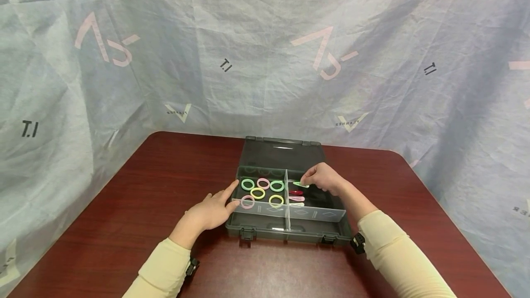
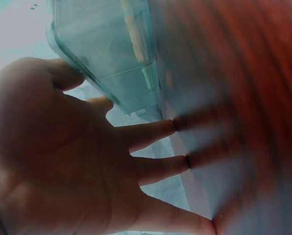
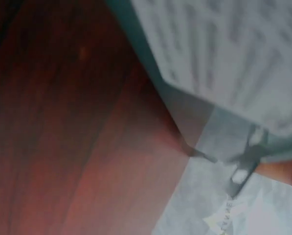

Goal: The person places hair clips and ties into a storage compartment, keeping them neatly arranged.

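A dark, see-through plastic organizer box (image 1: pixel 285 235) lies open on the table. My right hand (image 1: pixel 325 178) reaches into its back right compartment and pinches a green hair clip (image 1: pixel 296 183). Below that clip lie a red clip (image 1: pixel 296 192), a pink clip (image 1: pixel 296 199) and a whitish clip (image 1: pixel 296 204). The back left compartment holds several ring-shaped hair ties in green, pink and yellow. Fingers spread, my left hand (image 1: pixel 211 210) rests at the box's left side; in the left wrist view its thumb and index finger touch the box wall (image 2: pixel 101 44), other fingertips meeting the table.
The box's lid (image 1: pixel 281 153) is folded back toward the far table edge. Clear dividers (image 1: pixel 316 214) split the tray, with two front compartments nearest me. Two latches (image 1: pixel 247 232) hang at the front. Red-brown tabletop (image 1: pixel 103 224) surrounds the box; a printed grey cloth (image 1: pixel 256 59) hangs behind.
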A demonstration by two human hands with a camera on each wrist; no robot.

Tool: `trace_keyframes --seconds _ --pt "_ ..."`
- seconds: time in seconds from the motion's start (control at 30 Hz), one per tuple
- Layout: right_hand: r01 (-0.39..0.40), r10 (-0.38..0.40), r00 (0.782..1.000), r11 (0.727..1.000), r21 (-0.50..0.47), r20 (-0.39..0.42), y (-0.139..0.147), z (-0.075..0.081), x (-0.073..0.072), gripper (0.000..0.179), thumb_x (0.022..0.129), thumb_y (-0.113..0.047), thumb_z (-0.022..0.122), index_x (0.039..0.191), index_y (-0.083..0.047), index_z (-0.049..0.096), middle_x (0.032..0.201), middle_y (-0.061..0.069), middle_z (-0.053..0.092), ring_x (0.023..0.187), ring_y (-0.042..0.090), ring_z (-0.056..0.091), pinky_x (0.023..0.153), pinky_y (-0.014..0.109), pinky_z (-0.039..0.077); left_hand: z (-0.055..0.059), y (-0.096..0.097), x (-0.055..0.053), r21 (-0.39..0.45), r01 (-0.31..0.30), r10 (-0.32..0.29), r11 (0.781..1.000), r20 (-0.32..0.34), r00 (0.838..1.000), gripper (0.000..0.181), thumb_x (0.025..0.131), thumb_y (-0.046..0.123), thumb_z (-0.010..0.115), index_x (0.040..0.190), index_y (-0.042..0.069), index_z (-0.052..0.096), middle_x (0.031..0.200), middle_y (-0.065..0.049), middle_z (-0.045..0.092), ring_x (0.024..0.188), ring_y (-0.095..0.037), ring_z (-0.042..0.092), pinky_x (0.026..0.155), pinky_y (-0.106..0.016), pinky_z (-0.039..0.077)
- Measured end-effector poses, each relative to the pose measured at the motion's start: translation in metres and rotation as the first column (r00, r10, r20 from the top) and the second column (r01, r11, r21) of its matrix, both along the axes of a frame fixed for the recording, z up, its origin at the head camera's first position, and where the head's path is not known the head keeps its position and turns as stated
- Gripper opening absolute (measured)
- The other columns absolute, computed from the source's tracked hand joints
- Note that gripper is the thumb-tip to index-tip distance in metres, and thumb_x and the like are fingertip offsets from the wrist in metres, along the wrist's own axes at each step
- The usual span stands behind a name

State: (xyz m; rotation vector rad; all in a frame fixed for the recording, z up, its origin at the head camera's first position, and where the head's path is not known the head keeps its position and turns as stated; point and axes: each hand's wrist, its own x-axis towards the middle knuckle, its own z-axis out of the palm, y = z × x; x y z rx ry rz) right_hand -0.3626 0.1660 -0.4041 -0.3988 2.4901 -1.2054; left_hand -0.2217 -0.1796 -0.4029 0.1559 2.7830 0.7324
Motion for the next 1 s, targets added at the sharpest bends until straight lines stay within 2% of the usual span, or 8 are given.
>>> trace_keyframes --seconds 0.4,0.47,0.57,0.67,0.7,0.77,1.0 --pt "0.069 -0.068 0.997 0.998 0.014 -0.040 -0.014 -0.012 0.003 0.010 0.091 -0.014 0.075 0.092 -0.006 0.081 0.051 -0.005 0.039 0.045 0.009 0.019 0.044 0.027 0.023 -0.001 0.000 -0.001 -0.003 0.001 -0.001 1.000 -0.009 1.000 0.067 0.108 0.048 0.042 0.164 0.034 0.008 0.163 -0.017 0.028 0.147 -0.053 0.019 0.097 -0.086 0.020" --pt "0.070 -0.069 0.996 0.997 0.019 -0.056 -0.015 -0.014 0.003 0.009 0.091 -0.014 0.076 0.092 -0.007 0.081 0.058 -0.006 0.050 0.047 0.011 0.021 0.046 0.029 0.026 -0.001 -0.001 -0.001 -0.001 0.003 -0.003 1.000 -0.011 1.000 0.067 0.108 0.048 0.042 0.165 0.034 0.008 0.163 -0.017 0.029 0.146 -0.054 0.019 0.098 -0.085 0.020" --pt "0.062 -0.058 0.994 0.997 0.045 -0.089 -0.016 -0.017 0.004 0.008 0.092 -0.015 0.076 0.091 -0.009 0.082 0.080 -0.003 0.069 0.059 0.008 0.045 0.057 0.031 0.042 -0.001 -0.001 0.000 0.001 0.001 -0.001 1.000 -0.009 1.000 0.067 0.108 0.047 0.042 0.165 0.034 0.009 0.163 -0.017 0.029 0.147 -0.053 0.019 0.098 -0.085 0.020" --pt "0.046 -0.040 0.992 0.998 0.050 -0.116 -0.017 -0.019 0.006 0.008 0.093 -0.013 0.075 0.091 -0.009 0.082 0.100 0.003 0.075 0.089 0.017 0.065 0.081 0.041 0.053 -0.001 -0.001 0.001 -0.002 -0.002 0.002 1.000 -0.009 1.000 0.067 0.108 0.048 0.042 0.165 0.034 0.009 0.163 -0.017 0.029 0.147 -0.053 0.020 0.098 -0.085 0.020" --pt "0.039 -0.033 0.991 0.998 0.051 -0.127 -0.018 -0.019 0.006 0.009 0.093 -0.012 0.074 0.091 -0.008 0.082 0.102 0.005 0.075 0.099 0.021 0.067 0.089 0.045 0.053 -0.001 -0.001 0.001 -0.004 -0.003 0.003 1.000 -0.009 1.000 0.067 0.108 0.048 0.042 0.165 0.034 0.008 0.163 -0.016 0.029 0.147 -0.053 0.020 0.097 -0.086 0.020" --pt "0.032 -0.026 0.991 0.999 0.042 -0.134 -0.018 -0.020 0.007 0.009 0.093 -0.011 0.074 0.091 -0.007 0.081 0.103 0.006 0.075 0.105 0.027 0.067 0.094 0.050 0.052 -0.002 -0.001 0.001 -0.007 -0.004 0.004 1.000 -0.011 1.000 0.067 0.108 0.048 0.042 0.165 0.034 0.009 0.162 -0.016 0.030 0.147 -0.053 0.020 0.097 -0.086 0.021" --pt "0.010 -0.005 0.989 0.999 0.037 -0.150 -0.019 -0.022 0.008 0.008 0.093 -0.009 0.074 0.092 -0.006 0.081 0.099 0.005 0.075 0.102 0.027 0.068 0.093 0.051 0.053 -0.002 -0.001 0.000 -0.007 -0.009 0.009 1.000 -0.013 1.000 0.067 0.108 0.049 0.042 0.164 0.035 0.009 0.162 -0.016 0.030 0.146 -0.053 0.021 0.095 -0.087 0.020"
